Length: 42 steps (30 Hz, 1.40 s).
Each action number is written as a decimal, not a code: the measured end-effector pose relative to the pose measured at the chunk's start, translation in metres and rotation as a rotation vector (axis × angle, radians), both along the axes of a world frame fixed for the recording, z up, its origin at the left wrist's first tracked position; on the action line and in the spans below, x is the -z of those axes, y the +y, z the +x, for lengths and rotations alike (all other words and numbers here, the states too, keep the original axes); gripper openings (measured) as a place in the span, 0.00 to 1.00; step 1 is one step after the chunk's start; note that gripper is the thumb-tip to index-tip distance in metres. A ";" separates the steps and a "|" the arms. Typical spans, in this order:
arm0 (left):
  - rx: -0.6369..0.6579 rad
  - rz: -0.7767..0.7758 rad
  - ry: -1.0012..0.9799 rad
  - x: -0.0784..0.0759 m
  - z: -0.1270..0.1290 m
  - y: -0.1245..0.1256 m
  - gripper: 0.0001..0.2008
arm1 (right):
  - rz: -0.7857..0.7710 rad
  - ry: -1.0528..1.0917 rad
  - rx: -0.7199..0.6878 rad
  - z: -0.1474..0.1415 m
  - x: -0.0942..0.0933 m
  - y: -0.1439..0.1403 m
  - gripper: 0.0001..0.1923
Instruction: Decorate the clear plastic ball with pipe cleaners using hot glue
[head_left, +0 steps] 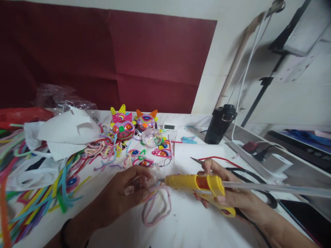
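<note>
Right hand (234,198) wrapped round a yellow hot-glue gun (181,181), its long axis crosswise; the nozzle (161,180) points left, close to a clear plastic piece (136,182) pinched in the left hand (117,193), contact unclear; a pink pipe-cleaner loop (152,225) sits nearer the wearer.

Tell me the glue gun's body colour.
Yellow; the glue gun shows in the head view.

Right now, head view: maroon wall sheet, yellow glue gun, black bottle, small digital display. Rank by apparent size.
1. Maroon wall sheet
2. Yellow glue gun, though nearer the camera than the bottle, so true size unsure
3. Black bottle
4. Small digital display
</note>
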<state>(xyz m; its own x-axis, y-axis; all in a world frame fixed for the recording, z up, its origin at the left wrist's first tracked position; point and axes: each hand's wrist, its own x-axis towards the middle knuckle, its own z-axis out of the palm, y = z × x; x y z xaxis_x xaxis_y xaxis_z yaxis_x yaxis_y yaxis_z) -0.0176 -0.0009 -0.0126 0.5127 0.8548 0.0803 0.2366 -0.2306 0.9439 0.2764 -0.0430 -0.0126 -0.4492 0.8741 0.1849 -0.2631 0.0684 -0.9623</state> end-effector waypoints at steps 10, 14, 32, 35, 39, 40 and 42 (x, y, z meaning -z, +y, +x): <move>0.003 0.001 -0.019 0.004 0.000 0.001 0.10 | -0.015 0.119 -0.112 -0.003 0.006 0.006 0.25; 0.000 -0.019 -0.027 0.001 0.002 -0.001 0.09 | 0.008 0.077 -0.098 -0.001 0.011 0.006 0.25; 0.023 0.010 -0.073 0.000 0.006 -0.001 0.08 | -0.089 0.015 -0.073 0.000 0.023 0.006 0.32; 0.022 0.002 -0.063 -0.001 0.006 -0.001 0.08 | -0.103 -0.012 -0.064 -0.002 0.019 0.004 0.32; 0.013 0.005 -0.070 0.001 0.004 0.001 0.09 | -0.094 -0.008 -0.024 -0.007 0.007 -0.001 0.29; 0.009 0.006 -0.074 0.001 0.004 0.001 0.09 | -0.083 0.008 -0.014 -0.007 0.004 -0.001 0.28; 0.001 -0.003 -0.088 0.002 0.003 0.002 0.09 | -0.041 0.036 0.006 -0.004 0.000 -0.001 0.28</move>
<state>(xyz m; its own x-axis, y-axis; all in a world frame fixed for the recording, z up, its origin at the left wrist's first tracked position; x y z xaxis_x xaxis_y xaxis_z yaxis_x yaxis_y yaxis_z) -0.0146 0.0008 -0.0142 0.5050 0.8544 0.1225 0.1527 -0.2282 0.9616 0.2725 -0.0437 -0.0128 -0.4377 0.8839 0.1645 -0.2970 0.0305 -0.9544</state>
